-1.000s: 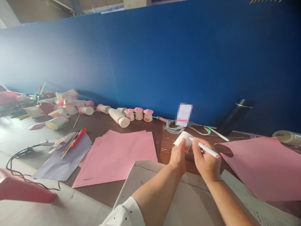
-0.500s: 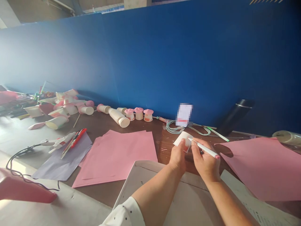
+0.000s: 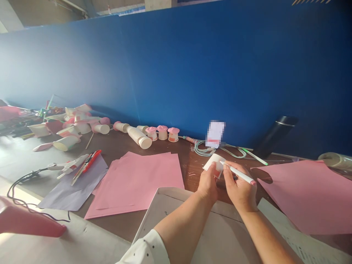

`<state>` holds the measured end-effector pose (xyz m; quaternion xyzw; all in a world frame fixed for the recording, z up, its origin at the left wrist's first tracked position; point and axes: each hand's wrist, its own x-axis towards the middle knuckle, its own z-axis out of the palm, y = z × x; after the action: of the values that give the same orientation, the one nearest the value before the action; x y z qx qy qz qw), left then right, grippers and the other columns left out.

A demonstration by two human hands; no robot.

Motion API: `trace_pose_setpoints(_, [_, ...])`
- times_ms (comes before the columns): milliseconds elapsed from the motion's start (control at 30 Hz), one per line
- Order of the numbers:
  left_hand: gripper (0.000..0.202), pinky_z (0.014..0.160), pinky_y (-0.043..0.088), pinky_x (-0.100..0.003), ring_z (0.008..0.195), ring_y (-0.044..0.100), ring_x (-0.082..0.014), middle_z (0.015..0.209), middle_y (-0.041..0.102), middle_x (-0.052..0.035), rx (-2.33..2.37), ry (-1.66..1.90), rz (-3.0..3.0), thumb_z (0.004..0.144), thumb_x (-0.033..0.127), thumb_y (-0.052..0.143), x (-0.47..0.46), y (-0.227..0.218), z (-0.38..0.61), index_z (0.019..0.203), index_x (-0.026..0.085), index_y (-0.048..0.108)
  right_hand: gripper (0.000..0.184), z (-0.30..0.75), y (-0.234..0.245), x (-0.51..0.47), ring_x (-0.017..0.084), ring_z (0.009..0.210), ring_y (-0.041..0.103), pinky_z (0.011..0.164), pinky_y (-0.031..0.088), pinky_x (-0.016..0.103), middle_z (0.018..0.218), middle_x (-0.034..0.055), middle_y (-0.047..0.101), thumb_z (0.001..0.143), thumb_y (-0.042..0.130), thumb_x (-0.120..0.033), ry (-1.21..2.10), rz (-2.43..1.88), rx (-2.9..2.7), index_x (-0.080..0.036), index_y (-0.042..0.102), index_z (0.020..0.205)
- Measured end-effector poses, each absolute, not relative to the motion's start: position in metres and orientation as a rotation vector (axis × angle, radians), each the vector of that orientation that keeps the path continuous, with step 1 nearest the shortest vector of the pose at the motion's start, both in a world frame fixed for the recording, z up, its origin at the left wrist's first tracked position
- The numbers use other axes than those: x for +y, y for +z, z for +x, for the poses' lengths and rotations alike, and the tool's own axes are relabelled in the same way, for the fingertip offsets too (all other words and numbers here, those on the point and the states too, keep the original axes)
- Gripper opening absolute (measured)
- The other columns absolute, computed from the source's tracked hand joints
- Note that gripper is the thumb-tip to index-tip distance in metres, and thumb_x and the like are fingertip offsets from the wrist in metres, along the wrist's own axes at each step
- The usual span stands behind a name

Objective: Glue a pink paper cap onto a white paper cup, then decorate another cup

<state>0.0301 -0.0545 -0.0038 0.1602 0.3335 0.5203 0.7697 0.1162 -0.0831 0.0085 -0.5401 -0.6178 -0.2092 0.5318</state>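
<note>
My left hand (image 3: pixel 208 185) is closed around a white paper cup (image 3: pixel 213 160), its thumb lying along the near side where some red marking shows. The cup is tilted on its side above the dark brown table. In my right hand (image 3: pixel 242 190) is a white marker (image 3: pixel 239 173) with a pink end, and its tip meets the cup's right side. What the tip has drawn is too small to make out. A sheet of pink paper (image 3: pixel 310 194) with a round hole lies to the right of my right hand.
Stacked pink sheets (image 3: pixel 143 179) lie left of my hands. Further left are a glue gun (image 3: pixel 68 165) and a red utility knife (image 3: pixel 92 161) on lilac paper. Pink-topped cups (image 3: pixel 173 134), a coiled cable (image 3: pixel 203 149) and a black bottle (image 3: pixel 275 135) line the blue partition (image 3: pixel 192 73).
Almost nothing differs. The pink end of the marker has shifted very slightly to the left along with my right hand; the cup stays in place.
</note>
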Motion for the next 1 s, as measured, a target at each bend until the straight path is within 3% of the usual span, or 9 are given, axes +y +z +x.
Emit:
trace_pose_setpoints(267, [0.034, 0.087, 0.043, -0.03, 0.092, 0.062, -0.0197, 0.091, 0.071, -0.0061, 0.704, 1.127, 0.274, 0.074, 0.042, 0.081, -0.0567, 0.0036, 0.0295, 0.092, 0.015, 0.072, 0.022, 0.1179, 0.0084, -0.0835, 0.022, 0.085, 0.074, 0.075, 0.059, 0.032, 0.094, 0.012, 0.077, 0.098, 0.059, -0.033, -0.491, -1.27, -1.458, -0.015, 0.071, 0.103])
trace_pose_setpoints(667, [0.038, 0.089, 0.041, -0.033, 0.098, 0.063, -0.023, 0.096, 0.071, -0.0085, 0.659, 1.145, 0.308, 0.073, 0.043, 0.081, -0.0561, 0.0002, 0.0306, 0.095, 0.013, 0.072, 0.022, 0.12, 0.0078, -0.0813, 0.023, 0.086, 0.075, 0.075, 0.06, 0.032, 0.094, 0.0124, 0.078, 0.098, 0.06, -0.032, -0.528, -1.29, -1.442, -0.014, 0.072, 0.103])
trace_pose_setpoints(1000, [0.031, 0.09, 0.042, -0.032, 0.095, 0.062, -0.0213, 0.093, 0.072, -0.0075, 0.704, 1.139, 0.291, 0.076, 0.039, 0.079, -0.0562, 0.0018, 0.0305, 0.093, 0.014, 0.073, 0.021, 0.12, 0.0088, -0.081, 0.022, 0.087, 0.075, 0.077, 0.059, 0.031, 0.094, 0.0118, 0.078, 0.098, 0.06, -0.032, -0.536, -1.284, -1.471, -0.015, 0.072, 0.102])
